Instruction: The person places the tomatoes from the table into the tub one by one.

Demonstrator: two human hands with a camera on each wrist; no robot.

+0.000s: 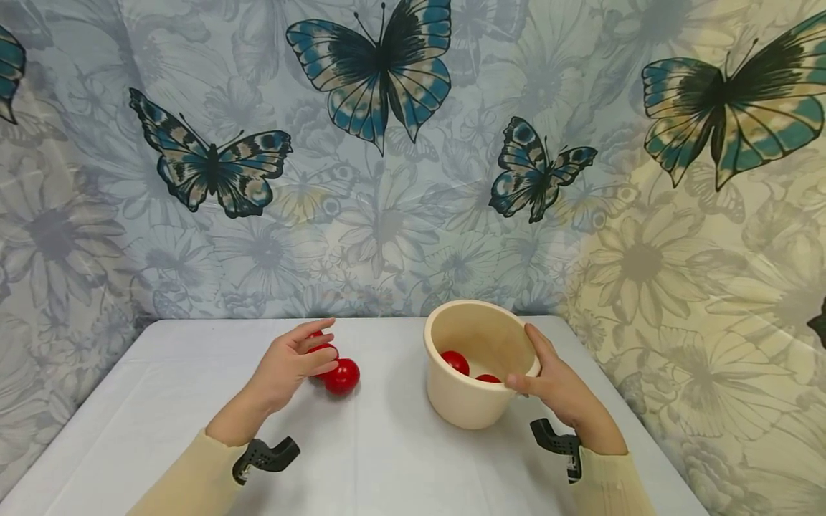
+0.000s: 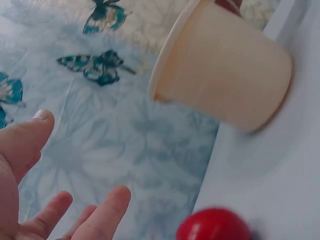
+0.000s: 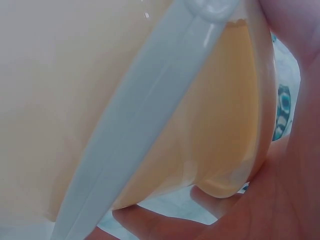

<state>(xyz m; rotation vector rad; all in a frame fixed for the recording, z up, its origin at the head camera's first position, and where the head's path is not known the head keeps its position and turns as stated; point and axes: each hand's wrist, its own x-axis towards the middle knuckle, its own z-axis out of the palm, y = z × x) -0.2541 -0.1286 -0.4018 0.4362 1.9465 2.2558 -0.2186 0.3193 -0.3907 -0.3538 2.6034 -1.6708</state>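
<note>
A cream bucket (image 1: 467,405) stands on the table, with two red balls (image 1: 454,362) visible inside it. My right hand (image 1: 561,387) grips its right side at the rim, the thumb at the front and the fingers behind. Close up in the right wrist view, a pale handle (image 3: 135,120) crosses the bucket's wall. To the left, my left hand (image 1: 284,365) hovers by a small group of red balls, its fingers extended and holding nothing. The nearest red ball (image 1: 342,376) is in plain sight; those behind are partly hidden by the fingers.
A white cloth covers the table (image 1: 381,466). Behind it hangs a curtain (image 1: 387,236) printed with flowers and butterflies, meeting the table's far edge. Both wrists carry black camera mounts (image 1: 266,459).
</note>
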